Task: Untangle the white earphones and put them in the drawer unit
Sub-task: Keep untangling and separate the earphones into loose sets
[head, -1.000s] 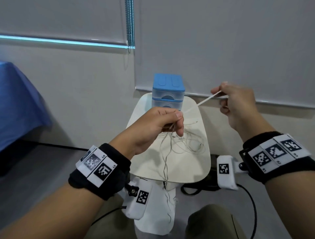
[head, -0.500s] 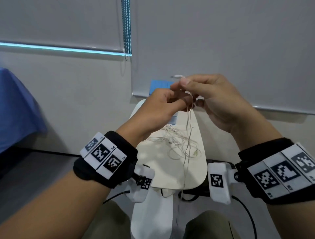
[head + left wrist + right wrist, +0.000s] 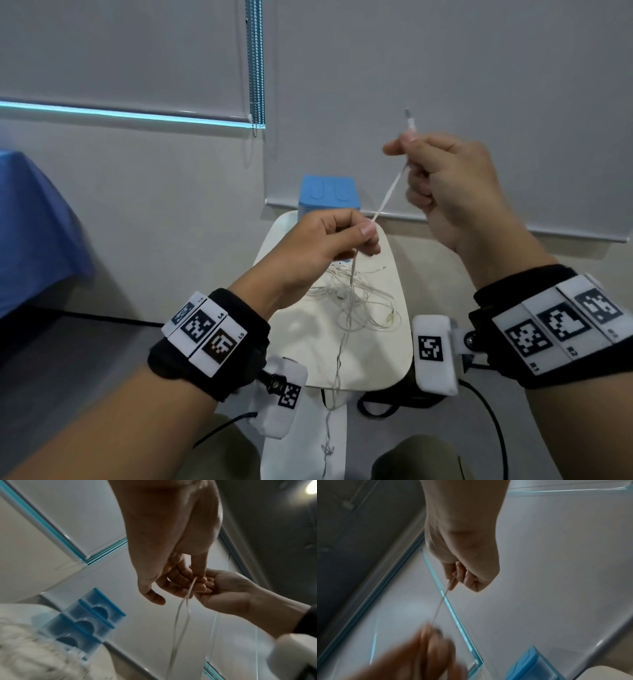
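2 hands point(image 3: 329, 243) pinching earphones point(image 3: 390, 192), tangle seemingly remaining

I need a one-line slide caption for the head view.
Left hand and right hand stretch a white earphone cable taut above the tangle on a small table, drawer unit behind.

The taut cable point(image 3: 388, 197) slants between the raised left hand point(image 3: 329, 240) and right hand point(image 3: 452, 185), barring the air straight above the drawer unit point(image 3: 329, 192). Loose loops of the white earphones point(image 3: 356, 301) crowd the small table point(image 3: 308, 346) before its drawer fronts; the wall point(image 3: 171, 192) stands just behind.
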Tool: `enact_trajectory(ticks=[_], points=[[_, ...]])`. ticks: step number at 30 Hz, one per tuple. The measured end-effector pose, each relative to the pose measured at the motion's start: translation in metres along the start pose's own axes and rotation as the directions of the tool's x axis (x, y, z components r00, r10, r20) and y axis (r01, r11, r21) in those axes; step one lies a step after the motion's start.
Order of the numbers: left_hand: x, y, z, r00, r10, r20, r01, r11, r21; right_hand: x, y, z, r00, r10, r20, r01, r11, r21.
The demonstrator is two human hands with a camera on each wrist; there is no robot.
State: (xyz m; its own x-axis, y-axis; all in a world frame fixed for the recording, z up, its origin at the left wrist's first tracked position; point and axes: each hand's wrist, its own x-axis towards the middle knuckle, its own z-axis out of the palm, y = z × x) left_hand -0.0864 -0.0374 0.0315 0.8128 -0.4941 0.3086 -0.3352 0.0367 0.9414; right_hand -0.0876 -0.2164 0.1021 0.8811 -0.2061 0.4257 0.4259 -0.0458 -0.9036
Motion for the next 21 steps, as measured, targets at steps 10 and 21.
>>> enact_trajectory(ticks=[10, 21], points=[[-0.021, -0.032, -0.014, 0.975, -0.186, 0.119, 0.191, 0.981, -0.032, 0.023, 0.036, -0.045, 0.844, 0.226, -0.487, -0.089, 0.953, 0.288], [-0.033, -0.042, -0.035, 0.957, -0.258, 0.129, 0.270, 0.959, -0.084, -0.002, 0.108, -0.111, 0.435, 0.303, -0.848, -0.114, 0.953, 0.282]])
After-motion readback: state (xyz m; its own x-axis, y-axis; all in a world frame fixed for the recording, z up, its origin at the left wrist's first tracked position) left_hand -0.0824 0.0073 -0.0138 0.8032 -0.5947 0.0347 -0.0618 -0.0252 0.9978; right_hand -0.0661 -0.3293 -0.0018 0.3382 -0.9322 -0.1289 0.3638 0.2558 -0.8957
